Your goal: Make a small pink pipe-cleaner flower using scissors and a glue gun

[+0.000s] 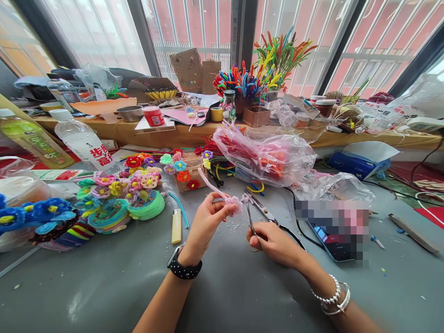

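Observation:
A pale pink pipe-cleaner flower [235,207] is pinched between the thumb and fingers of my left hand [206,224]. One pink strand sticks up and back past my fingers. My right hand [275,241] grips a small pair of scissors [251,221], with its tips up at a pink bit on the flower's right side. Whether the blades touch it I cannot tell. Just behind lies a larger pair of scissors [264,210], flat on the grey table [239,296]. Small pale clippings are scattered beneath the flower.
Finished fuzzy flowers in round pots [147,206] crowd the left, near a yellow lighter [176,226] and a blue pipe cleaner [179,209]. A basket of flowers [189,178] and a plastic bag of pipe cleaners [267,157] stand behind. On the right lies a phone [335,243].

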Available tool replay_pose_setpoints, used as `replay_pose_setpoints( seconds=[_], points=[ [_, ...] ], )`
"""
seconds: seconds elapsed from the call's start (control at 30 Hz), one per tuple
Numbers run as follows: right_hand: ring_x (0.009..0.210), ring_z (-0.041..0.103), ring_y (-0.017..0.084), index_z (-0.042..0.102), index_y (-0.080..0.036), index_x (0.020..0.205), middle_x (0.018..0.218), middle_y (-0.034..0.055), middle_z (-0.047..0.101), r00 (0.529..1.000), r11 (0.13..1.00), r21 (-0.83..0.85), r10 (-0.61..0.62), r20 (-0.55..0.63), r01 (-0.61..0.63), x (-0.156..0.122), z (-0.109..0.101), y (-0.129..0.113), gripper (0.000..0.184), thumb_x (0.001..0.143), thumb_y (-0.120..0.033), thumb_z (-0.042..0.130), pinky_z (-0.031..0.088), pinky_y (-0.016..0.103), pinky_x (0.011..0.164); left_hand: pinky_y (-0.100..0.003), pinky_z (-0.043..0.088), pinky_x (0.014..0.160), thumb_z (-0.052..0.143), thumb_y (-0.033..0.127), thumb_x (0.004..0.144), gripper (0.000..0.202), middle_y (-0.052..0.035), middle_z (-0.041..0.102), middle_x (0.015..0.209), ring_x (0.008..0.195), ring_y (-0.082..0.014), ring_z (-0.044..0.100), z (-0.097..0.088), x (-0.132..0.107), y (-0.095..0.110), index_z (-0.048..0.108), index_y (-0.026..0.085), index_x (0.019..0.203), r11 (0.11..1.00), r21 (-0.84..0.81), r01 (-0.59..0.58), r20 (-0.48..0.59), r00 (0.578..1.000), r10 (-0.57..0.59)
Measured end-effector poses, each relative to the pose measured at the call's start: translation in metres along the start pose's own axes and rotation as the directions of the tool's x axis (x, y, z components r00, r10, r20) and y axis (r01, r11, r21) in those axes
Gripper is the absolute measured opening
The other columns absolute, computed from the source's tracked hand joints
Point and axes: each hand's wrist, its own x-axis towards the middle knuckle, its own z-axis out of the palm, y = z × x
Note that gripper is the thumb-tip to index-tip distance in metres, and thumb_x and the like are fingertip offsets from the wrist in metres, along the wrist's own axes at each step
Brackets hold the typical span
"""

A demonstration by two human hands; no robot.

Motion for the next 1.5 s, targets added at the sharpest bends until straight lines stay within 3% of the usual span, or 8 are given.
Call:
replay_pose_setpoints(
  seconds=[0.27, 0.57, 0.7, 1.03, 1.3, 1.5],
  points=[
    [0.058, 0.044, 0.011, 0.051, -0.015, 0.063, 0.062, -0.0002, 0.050, 0.998, 0.997, -0.063, -0.036, 0.056, 0.039, -0.0022, -0.0021, -0.0003, 0.060, 0.074, -0.067, 0.022, 0.032, 0.022, 0.055, -0.022, 0.032, 0.052, 0.063, 0.030, 0.066, 0.032, -0.0014, 0.063, 0.065, 0.058, -0.0108, 0.051, 0.0014, -0.0031, 0.0021, 0.050, 0.015, 0.091, 0.993, 0.117, 0.011, 0.050, 0.999, -0.017],
    [0.054, 0.040, 0.009, 0.048, -0.015, 0.054, 0.054, -0.0034, 0.042, 0.997, 0.988, -0.145, -0.035, 0.069, 0.045, -0.0030, -0.0088, 0.0030, 0.051, 0.078, -0.058, 0.034, 0.027, 0.021, 0.052, -0.021, 0.033, 0.054, 0.063, 0.028, 0.067, 0.027, 0.0006, 0.063, 0.064, 0.057, -0.0093, 0.050, -0.0011, -0.0016, 0.0015, 0.053, 0.016, 0.089, 0.991, 0.129, -0.013, 0.104, 0.995, 0.000],
    [0.052, 0.038, 0.008, 0.046, -0.015, 0.051, 0.051, -0.0043, 0.039, 0.995, 0.988, -0.135, -0.061, 0.078, 0.071, -0.0029, -0.0097, 0.0061, 0.050, 0.079, -0.054, 0.036, 0.026, 0.021, 0.051, -0.022, 0.035, 0.055, 0.063, 0.029, 0.067, 0.028, 0.0001, 0.062, 0.064, 0.058, -0.0102, 0.051, -0.0029, -0.0015, 0.0018, 0.054, 0.016, 0.089, 0.988, 0.152, -0.004, 0.104, 0.995, -0.012],
    [0.049, 0.043, 0.008, 0.047, -0.016, 0.045, 0.047, -0.0024, 0.047, 0.992, 0.994, -0.001, -0.110, 0.054, 0.110, -0.0014, -0.0098, 0.0060, 0.050, 0.080, -0.051, 0.039, 0.031, 0.020, 0.051, -0.022, 0.035, 0.056, 0.065, 0.027, 0.064, 0.027, 0.0005, 0.062, 0.064, 0.059, -0.0102, 0.051, -0.0050, -0.0012, 0.0048, 0.055, 0.016, 0.087, 0.993, 0.118, 0.024, 0.074, 0.997, -0.033],
    [0.049, 0.042, 0.009, 0.047, -0.016, 0.046, 0.048, -0.0018, 0.048, 0.998, 0.997, 0.046, -0.069, -0.008, 0.069, -0.0004, -0.0093, 0.0070, 0.053, 0.078, -0.055, 0.037, 0.031, 0.020, 0.052, -0.018, 0.034, 0.052, 0.065, 0.025, 0.065, 0.018, 0.0011, 0.063, 0.068, 0.060, -0.0079, 0.050, -0.0044, -0.0012, 0.0029, 0.052, 0.017, 0.075, 0.999, 0.010, 0.045, 0.062, 0.997, -0.045],
    [0.054, 0.041, 0.010, 0.050, -0.016, 0.065, 0.059, -0.0014, 0.049, 0.999, 0.999, 0.034, -0.035, 0.023, 0.034, -0.0031, -0.0085, 0.0010, 0.059, 0.075, -0.066, 0.021, 0.029, 0.021, 0.051, -0.020, 0.042, 0.062, 0.068, 0.021, 0.061, 0.018, 0.0015, 0.059, 0.070, 0.063, -0.0074, 0.053, 0.0006, -0.0032, 0.0020, 0.055, 0.014, 0.070, 0.952, -0.254, 0.172, 0.078, 0.984, -0.157]
  ],
)
